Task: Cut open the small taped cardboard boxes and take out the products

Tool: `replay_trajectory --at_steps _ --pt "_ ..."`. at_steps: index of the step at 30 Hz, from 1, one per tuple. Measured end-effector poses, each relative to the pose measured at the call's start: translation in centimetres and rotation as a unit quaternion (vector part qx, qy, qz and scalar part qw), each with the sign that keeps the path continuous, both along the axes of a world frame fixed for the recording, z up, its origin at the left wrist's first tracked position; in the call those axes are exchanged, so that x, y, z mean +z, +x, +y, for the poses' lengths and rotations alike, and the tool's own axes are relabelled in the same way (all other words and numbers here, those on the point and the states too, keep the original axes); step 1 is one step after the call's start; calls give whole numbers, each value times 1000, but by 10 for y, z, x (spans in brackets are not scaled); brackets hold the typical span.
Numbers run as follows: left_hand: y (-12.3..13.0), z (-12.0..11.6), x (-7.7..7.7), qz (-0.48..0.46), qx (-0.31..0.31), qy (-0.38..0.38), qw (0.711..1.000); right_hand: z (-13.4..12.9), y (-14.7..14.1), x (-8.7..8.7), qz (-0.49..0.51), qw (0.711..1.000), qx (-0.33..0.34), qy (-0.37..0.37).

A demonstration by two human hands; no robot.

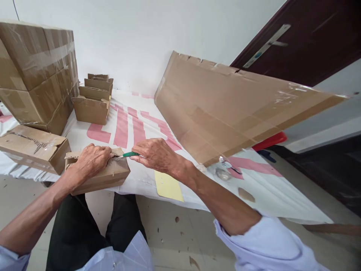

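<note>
A small cardboard box lies at the table's front edge, its top torn along a ragged line. My left hand presses on its top, fingers curled at the torn opening. In my right hand is a green-handled knife, gripped in a closed fist with its blade at the torn cardboard. The blade's tip is hidden in the tear. To the left sits another cardboard box with a ragged tear across its top.
Large taped cartons are stacked at the left. Several open small boxes stand behind. A big cardboard sheet leans at the right. A yellow card, a magnifying glass and a tape roll lie on the white-covered table.
</note>
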State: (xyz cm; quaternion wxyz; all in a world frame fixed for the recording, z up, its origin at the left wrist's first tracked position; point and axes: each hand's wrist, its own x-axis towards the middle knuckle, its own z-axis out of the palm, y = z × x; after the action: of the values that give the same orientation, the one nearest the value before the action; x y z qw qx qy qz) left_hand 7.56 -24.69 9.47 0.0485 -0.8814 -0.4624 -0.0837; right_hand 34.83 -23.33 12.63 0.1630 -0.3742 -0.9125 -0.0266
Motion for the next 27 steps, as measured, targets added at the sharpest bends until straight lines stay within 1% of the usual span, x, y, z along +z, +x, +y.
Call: replay_trajectory --at_steps 3,7,8,10,12,14,15,17,20,21,22,23,24,25,27 --pt "2 -1 3 14 10 -6 1000 4 -10 1 -12 1000 -4 2" --pt "3 -2 4 19 14 -9 1000 7 -16 -5 -18 1000 3 16" --pt "3 -3 4 25 15 -9 1000 8 -12 -7 -15 1000 3 23" --pt "3 -4 5 39 15 -10 999 10 4 -9 2 1000 -7 28" --pt "5 -6 6 44 15 -14 999 12 28 -12 21 999 -32 18" --pt "7 -8 8 41 17 -21 999 11 50 -19 15 997 -73 14" --pt "8 -9 9 37 18 -24 999 9 57 -27 5 995 -95 12" --pt "10 -11 11 30 22 -26 999 3 58 -53 -13 990 -138 -4" --pt "9 -13 10 30 19 -15 999 -4 37 -105 -4 979 -193 -62" --pt "8 -13 9 32 15 -8 999 -5 28 -120 11 976 -201 -78" --pt "7 -13 8 33 10 -2 999 -5 20 -131 39 976 -197 -88" --pt "6 -13 6 34 5 5 999 -4 13 -138 81 975 -183 -93" --pt "5 -13 5 35 1 12 999 -3 6 -139 135 973 -158 -97" --pt "4 -13 4 35 -2 17 999 -2 1 -136 195 968 -124 -101" --pt "4 -13 3 33 -3 24 999 0 -6 -119 295 948 -44 -108"
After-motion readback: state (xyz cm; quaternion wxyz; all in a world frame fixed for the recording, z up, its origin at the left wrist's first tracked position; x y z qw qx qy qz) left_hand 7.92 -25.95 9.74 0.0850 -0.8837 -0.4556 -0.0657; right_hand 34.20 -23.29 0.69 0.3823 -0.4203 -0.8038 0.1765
